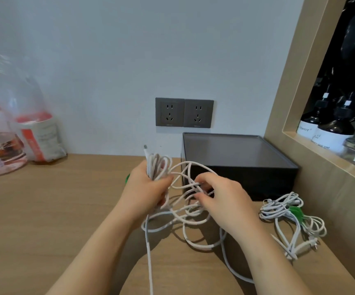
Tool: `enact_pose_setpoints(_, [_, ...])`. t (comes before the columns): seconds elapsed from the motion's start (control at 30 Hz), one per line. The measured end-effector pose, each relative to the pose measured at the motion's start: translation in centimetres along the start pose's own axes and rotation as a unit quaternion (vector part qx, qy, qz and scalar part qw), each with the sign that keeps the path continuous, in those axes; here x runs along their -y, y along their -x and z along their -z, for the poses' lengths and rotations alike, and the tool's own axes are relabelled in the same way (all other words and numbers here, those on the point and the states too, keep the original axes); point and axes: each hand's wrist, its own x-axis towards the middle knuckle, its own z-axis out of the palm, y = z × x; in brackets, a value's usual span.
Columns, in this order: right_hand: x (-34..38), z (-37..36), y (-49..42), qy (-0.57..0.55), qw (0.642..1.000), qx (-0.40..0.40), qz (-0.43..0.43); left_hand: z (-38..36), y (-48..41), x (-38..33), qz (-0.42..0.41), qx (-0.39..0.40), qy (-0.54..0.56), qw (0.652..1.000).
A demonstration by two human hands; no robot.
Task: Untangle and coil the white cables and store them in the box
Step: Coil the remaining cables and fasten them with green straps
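**Teasing the snarl apart**

The long white braided cable (148,252) trailed off the pale wooden desk (65,209) toward me. My left hand (144,188) clamped the coiled loops upright; my right hand (221,201) pinched a knotted strand. I judged it best to feed slack through gently, never yanking. Just behind stood the dark square box (236,152), with no cable visibly stored.

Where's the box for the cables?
In the head view, the dark box sits right of centre on the desk, below the wall sockets, behind the right hand.
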Motion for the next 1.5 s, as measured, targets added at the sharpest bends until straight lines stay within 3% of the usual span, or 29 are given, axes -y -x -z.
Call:
enact_pose_setpoints(0.1, [-0.6, 1.3, -0.3, 0.034, 0.996, -0.06, 0.047, 0.5, 0.1, -0.8, -0.018, 0.026, -0.136, 0.99])
enact_pose_setpoints(0.2, [-1.2, 2.9, -0.6, 0.047, 0.995, -0.065, 0.066, 0.4, -0.1, -2.4, -0.065, 0.025, -0.225, 0.972])
enact_pose_setpoints(0.3, [-0.9, 4.8, -0.5, 0.056, 0.99, -0.112, 0.065, 0.2, -0.2, -3.8, -0.091, 0.011, -0.211, 0.973])
enact_pose_setpoints(0.47, [-0.3, 5.4, 0.1, 0.009, 0.983, -0.184, 0.019, -0.4, 0.5, -3.7, -0.042, 0.027, -0.119, 0.992])
enact_pose_setpoints(0.6, [-0.2, 5.0, 0.3, 0.104, 0.987, -0.121, 0.0, -1.0, 1.3, -3.0, -0.013, 0.056, -0.071, 0.996])
enact_pose_setpoints(0.77, [0.4, 3.4, -0.2, 0.131, 0.991, 0.006, -0.004, -1.3, 1.3, -1.8, -0.019, 0.09, -0.068, 0.993])
enact_pose_setpoints(1.0, [-0.8, 1.7, -0.8, -0.14, 0.989, -0.054, 0.006, -1.3, 0.6, -0.5, -0.009, 0.05, -0.026, 0.998])
enact_pose_setpoints(1.1, [-0.6, 1.5, -0.7, -0.253, 0.96, -0.121, 0.007, -1.1, 0.3, 0.0, 0.003, 0.043, -0.002, 0.999])
enact_pose_setpoints(1.23, [-0.8, 1.5, -0.7, -0.408, 0.904, -0.118, -0.052, -0.1, -0.4, 0.6, 0.015, 0.003, 0.025, 1.0])
enact_pose_setpoints(1.4, [-1.9, 2.8, -1.2, -0.592, 0.778, -0.184, -0.103, 1.0, -0.7, 0.9, 0.044, -0.03, 0.065, 0.996])
enact_pose_setpoints(1.5, [-1.9, 3.5, -1.1, -0.69, 0.694, -0.172, -0.115, 0.9, -0.7, 1.1, 0.046, -0.036, 0.045, 0.997])
